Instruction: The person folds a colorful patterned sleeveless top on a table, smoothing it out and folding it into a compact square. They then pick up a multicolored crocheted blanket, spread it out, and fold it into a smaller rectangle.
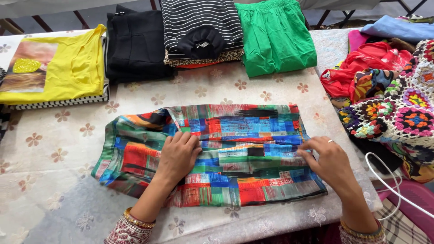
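Head view: multicoloured patchwork garment (pixel 235 153) is laid lengthwise left-to-right on the table (pixel 54 180), pressed flat under the open left hand (pixel 178 156), its right edge pinched by the right hand (pixel 327 162).

A multicoloured patchwork-print garment (pixel 235 149) lies flat and folded, lengthwise across the table. Its fabric looks smooth and shiny.
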